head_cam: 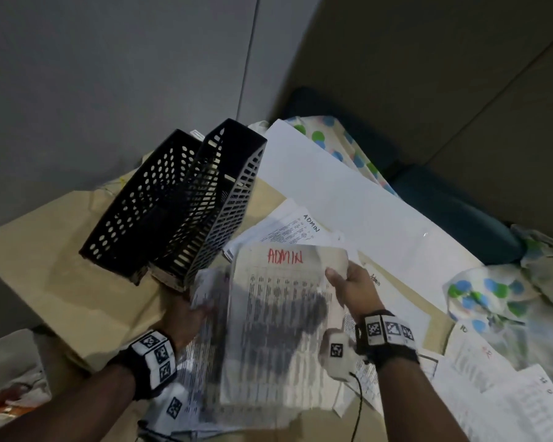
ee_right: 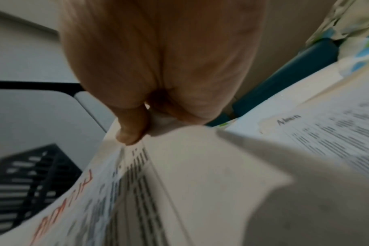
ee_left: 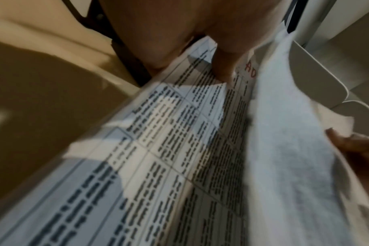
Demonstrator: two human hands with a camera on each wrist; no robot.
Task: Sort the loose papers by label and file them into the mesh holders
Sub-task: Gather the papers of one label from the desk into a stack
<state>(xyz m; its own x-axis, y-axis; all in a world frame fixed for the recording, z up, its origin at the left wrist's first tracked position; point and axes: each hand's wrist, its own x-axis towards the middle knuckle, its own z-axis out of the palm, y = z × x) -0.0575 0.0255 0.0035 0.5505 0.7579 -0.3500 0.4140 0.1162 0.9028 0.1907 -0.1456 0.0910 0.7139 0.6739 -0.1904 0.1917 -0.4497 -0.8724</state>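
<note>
two hands on one sheaf of papers (head_cam: 278,323), held up over the bench (head_cam: 61,282). top sheet is a printed table with "admin" handwritten in red at its head; print is motion-blurred in the head view.

right hand (head_cam: 355,288) pinches the sheaf's top right corner, thumb on the printed face and fingers behind it; right wrist view confirms the thumb (ee_right: 133,126) pressed on the paper edge. left hand (head_cam: 186,311) grips the left edge of the sheaf, fingers mostly hidden behind the sheets; left wrist view shows a finger (ee_left: 223,66) lying on the printed page near the red lettering.

two black mesh holders (head_cam: 179,205) stand side by side on the bench just up-left of the sheaf, tilted in the frame. left one has round holes, right one slotted; cannot tell what's in them.

more loose papers lie on the bench: one marked "admin" in black (head_cam: 296,231) just beyond the held sheaf, others at lower right (head_cam: 505,393). large blank white sheet (head_cam: 348,199) runs diagonally behind. dotted cloth (head_cam: 492,298) at right.
</note>
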